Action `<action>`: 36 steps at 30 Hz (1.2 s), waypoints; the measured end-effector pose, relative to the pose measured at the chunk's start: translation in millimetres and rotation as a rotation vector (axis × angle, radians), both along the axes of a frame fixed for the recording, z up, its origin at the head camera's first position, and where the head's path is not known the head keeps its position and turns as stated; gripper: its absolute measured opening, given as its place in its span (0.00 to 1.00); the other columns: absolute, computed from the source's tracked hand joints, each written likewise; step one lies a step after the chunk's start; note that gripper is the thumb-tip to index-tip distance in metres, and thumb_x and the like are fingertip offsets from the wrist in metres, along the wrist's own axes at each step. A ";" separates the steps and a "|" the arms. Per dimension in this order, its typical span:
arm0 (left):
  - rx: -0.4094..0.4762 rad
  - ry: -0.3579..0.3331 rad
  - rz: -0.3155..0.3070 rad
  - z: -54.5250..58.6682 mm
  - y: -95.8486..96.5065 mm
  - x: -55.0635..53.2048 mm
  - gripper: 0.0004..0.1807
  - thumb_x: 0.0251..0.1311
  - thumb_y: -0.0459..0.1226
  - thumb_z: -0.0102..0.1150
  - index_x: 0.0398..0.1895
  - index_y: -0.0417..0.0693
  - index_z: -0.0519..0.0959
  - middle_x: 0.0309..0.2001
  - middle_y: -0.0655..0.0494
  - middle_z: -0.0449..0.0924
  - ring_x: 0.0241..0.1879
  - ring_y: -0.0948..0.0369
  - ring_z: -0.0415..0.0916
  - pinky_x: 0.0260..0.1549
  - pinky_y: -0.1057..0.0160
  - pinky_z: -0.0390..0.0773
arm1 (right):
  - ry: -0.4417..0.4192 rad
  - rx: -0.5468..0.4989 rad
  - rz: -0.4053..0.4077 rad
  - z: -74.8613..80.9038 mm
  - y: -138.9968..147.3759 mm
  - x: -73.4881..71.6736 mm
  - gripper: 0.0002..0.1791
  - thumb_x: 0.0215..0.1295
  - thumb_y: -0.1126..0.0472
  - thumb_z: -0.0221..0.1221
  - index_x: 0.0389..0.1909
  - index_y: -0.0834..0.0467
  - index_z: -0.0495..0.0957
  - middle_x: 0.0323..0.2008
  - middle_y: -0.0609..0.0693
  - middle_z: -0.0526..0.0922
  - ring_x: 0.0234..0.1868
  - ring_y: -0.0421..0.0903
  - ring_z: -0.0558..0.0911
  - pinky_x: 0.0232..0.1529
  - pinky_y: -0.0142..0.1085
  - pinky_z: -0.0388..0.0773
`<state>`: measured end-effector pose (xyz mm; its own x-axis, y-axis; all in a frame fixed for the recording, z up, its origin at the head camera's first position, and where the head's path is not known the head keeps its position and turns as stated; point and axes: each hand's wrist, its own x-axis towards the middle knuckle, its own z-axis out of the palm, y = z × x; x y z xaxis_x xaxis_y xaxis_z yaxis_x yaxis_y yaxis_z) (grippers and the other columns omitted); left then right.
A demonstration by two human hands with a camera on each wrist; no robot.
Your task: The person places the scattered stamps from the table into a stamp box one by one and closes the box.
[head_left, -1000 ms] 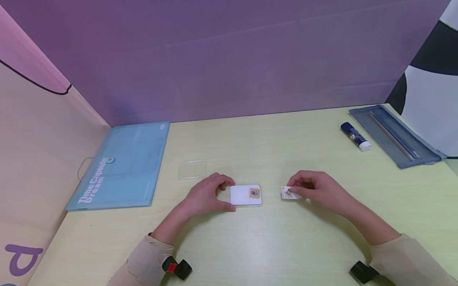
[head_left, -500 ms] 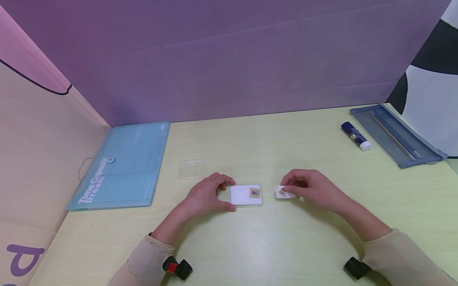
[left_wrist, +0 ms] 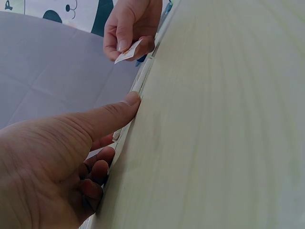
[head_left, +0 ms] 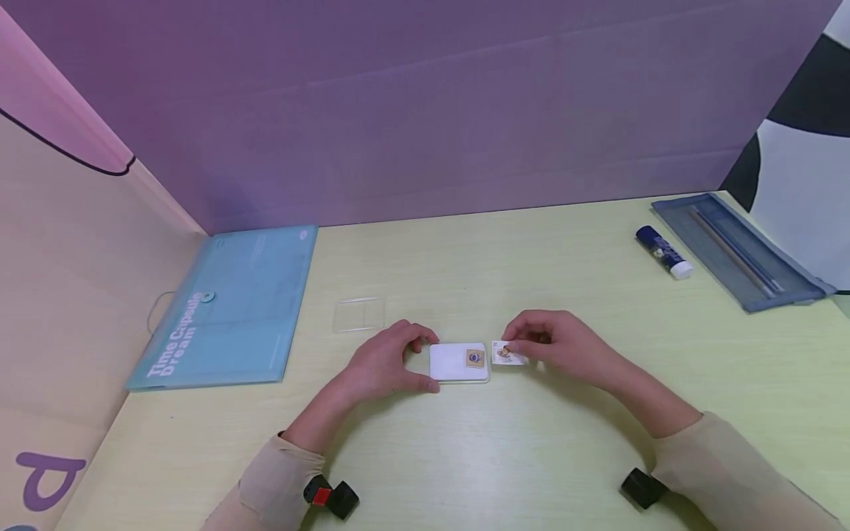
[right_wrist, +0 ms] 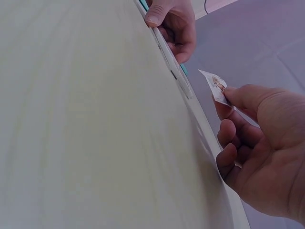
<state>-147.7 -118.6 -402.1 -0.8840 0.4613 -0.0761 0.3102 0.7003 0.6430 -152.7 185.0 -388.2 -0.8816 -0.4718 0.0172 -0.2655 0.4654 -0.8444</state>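
Purple wall [head_left: 425, 110] behind, pale worktop [head_left: 458, 457] in front of you

On the worktop, your left hand [head_left: 385, 361] holds a flat white case [head_left: 448, 362] by its left end. Its fingers and thumb are clamped on the case, with the thumb on the near edge. A small gold square [head_left: 474, 358] sits near the right end of the case. Your right hand [head_left: 561, 343] pinches a little picture card [head_left: 505, 356] between thumb and finger. Your card is tilted, up off the worktop, just beside the right end of the case and not touching it. Past your left hand lies a thin clear tray [head_left: 348, 316]. Left of that is a big blue folder [head_left: 239, 310]. Far to your right, a dark blue tube [head_left: 657, 247] with a white end lies near a blue see-through pouch [head_left: 717, 273].
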 end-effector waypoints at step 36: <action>-0.019 0.015 -0.018 0.2 -1.1 -2.5 0.32 0.45 0.47 0.82 0.55 0.57 0.79 0.41 0.63 0.72 0.41 0.61 0.69 0.40 0.61 0.71 | -0.017 -0.002 0.078 -3.7 -47.7 -14.9 0.05 0.65 0.63 0.68 0.40 0.52 0.86 0.32 0.44 0.85 0.36 0.46 0.81 0.41 0.36 0.76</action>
<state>-150.1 -119.7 -401.8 -0.8768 0.4755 -0.0720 0.3321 0.7069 0.6245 -167.6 137.3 -391.8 -0.8422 -0.5392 0.0039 -0.2869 0.4421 -0.8499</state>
